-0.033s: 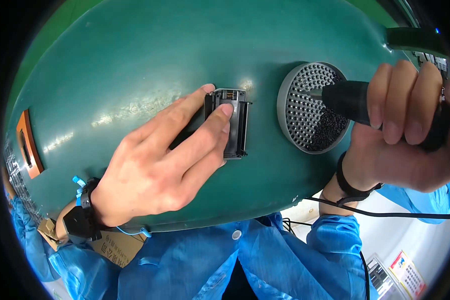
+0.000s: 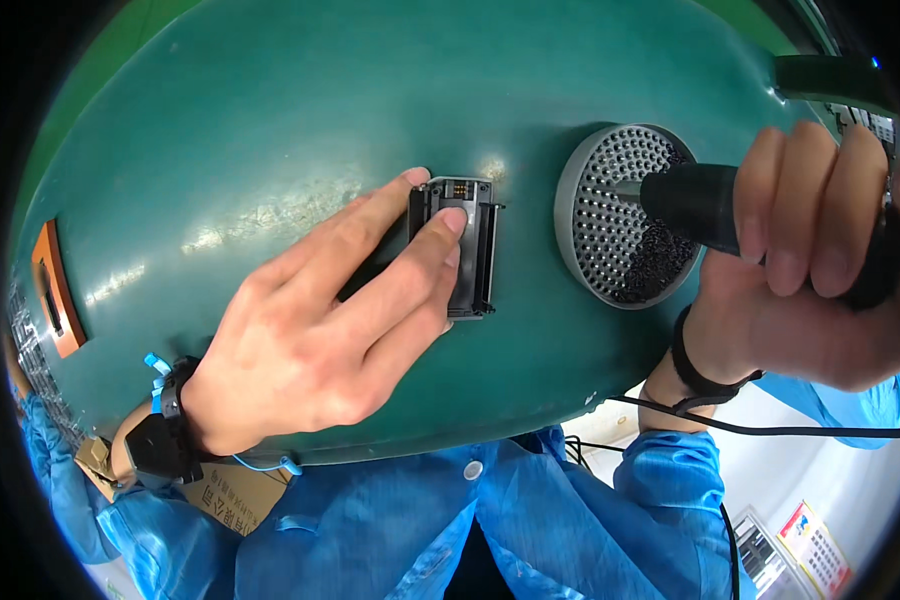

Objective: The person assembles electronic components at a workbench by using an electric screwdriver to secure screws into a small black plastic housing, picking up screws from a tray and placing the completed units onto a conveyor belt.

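Note:
My left hand (image 2: 320, 320) grips a small black plastic housing (image 2: 467, 285) against the green table, one fingertip pressing its top face near a few gold contacts. Much of the housing's left side is hidden under my fingers. At the right, my right hand (image 2: 810, 250) is wrapped round a black powered screwdriver (image 2: 692, 205). Its metal bit points into a round grey dish (image 2: 567, 215) with a perforated plate. Many small black screws (image 2: 655, 265) are heaped at the plate's lower right. Whether the bit touches a screw I cannot tell.
An orange-brown slotted piece (image 2: 58, 290) lies at the table's left edge. A black cable (image 2: 770, 430) runs below my right wrist. Beyond the table's near edge is a cardboard box (image 2: 235, 495). A dark arm-like object (image 2: 830, 80) juts in at the far right.
The screwdriver has shifted very slightly left with my right hand. My left hand and the housing stay still.

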`<action>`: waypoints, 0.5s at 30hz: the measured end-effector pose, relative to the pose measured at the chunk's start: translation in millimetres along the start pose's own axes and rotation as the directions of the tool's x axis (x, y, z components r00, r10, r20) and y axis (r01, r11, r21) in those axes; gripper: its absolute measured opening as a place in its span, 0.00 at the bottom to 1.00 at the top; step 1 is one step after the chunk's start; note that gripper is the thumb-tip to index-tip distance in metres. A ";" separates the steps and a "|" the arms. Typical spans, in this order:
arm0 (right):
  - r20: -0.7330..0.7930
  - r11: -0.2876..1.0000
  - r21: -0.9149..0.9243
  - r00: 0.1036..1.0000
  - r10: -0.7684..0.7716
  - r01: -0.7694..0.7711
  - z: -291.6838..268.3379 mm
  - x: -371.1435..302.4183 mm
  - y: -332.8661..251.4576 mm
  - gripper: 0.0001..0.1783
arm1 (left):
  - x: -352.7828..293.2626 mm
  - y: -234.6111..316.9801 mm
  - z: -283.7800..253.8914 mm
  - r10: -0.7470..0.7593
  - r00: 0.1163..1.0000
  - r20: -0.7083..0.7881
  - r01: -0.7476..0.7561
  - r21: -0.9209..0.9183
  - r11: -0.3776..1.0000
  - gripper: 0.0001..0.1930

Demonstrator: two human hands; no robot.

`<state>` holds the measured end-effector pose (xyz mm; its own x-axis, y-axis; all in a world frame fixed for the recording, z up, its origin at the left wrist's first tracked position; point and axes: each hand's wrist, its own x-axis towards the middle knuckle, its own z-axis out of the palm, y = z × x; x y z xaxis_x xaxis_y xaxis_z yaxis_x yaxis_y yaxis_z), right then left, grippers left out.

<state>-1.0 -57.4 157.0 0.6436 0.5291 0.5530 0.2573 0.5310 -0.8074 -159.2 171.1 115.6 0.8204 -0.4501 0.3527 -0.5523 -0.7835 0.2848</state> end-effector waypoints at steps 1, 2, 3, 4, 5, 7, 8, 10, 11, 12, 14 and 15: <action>-0.002 1.000 -0.001 1.000 0.000 0.000 1.4 -1.0 1.3 0.18 | -0.4 -0.4 0.9 0.013 1.000 -0.012 -0.013 0.012 1.000 0.24; -0.001 1.000 -0.003 1.000 0.005 -0.005 1.9 -1.4 1.7 0.18 | -1.2 -0.6 1.7 0.017 1.000 -0.017 -0.017 0.016 1.000 0.24; -0.001 1.000 -0.001 1.000 0.007 -0.007 3.9 -2.2 2.1 0.18 | -2.1 -1.0 2.8 0.021 1.000 -0.022 -0.020 0.020 1.000 0.25; -0.004 1.000 -0.004 1.000 0.006 -0.006 4.3 -2.3 4.2 0.18 | -3.2 -1.7 3.7 0.026 0.999 -0.038 -0.025 0.017 1.000 0.24; -0.006 1.000 -0.006 1.000 0.010 -0.010 5.5 -2.2 5.0 0.18 | -4.5 -1.6 4.1 0.027 0.999 -0.045 -0.026 0.013 1.000 0.24; -0.008 1.000 -0.010 1.000 0.016 -0.016 7.7 -1.8 6.2 0.18 | -6.3 -0.1 4.6 0.020 0.999 -0.050 -0.020 0.001 1.000 0.24; -0.007 1.000 -0.008 1.000 0.019 -0.019 8.6 -1.9 8.0 0.18 | -7.0 0.0 4.8 0.015 0.999 -0.048 -0.015 -0.004 1.000 0.24; -0.007 1.000 -0.011 1.000 0.021 -0.021 10.1 -1.0 9.6 0.19 | -8.4 0.8 6.1 0.025 0.999 -0.048 -0.025 0.008 1.000 0.24; -0.007 1.000 -0.010 1.000 0.024 -0.024 12.1 -1.2 10.0 0.19 | -9.2 0.9 6.3 0.031 0.998 -0.049 -0.031 0.016 0.999 0.24; -0.009 1.000 -0.012 1.000 0.026 -0.026 11.7 -0.8 10.3 0.19 | -9.5 1.2 7.0 0.038 0.998 -0.050 -0.037 0.023 0.999 0.24; -0.005 1.000 -0.009 1.000 0.030 -0.030 13.6 0.4 10.2 0.19 | -10.9 4.4 5.6 0.033 0.998 -0.045 -0.032 0.027 0.999 0.24; -0.004 1.000 -0.009 1.000 0.028 -0.028 14.6 0.8 10.9 0.19 | -11.2 6.3 5.4 0.030 0.999 -0.043 -0.029 0.029 0.999 0.24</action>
<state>-8.2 -41.5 151.6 0.6537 0.5408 0.5293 0.2453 0.5103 -0.8243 -171.0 168.9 108.7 0.7963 -0.4545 0.3993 -0.5711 -0.7824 0.2484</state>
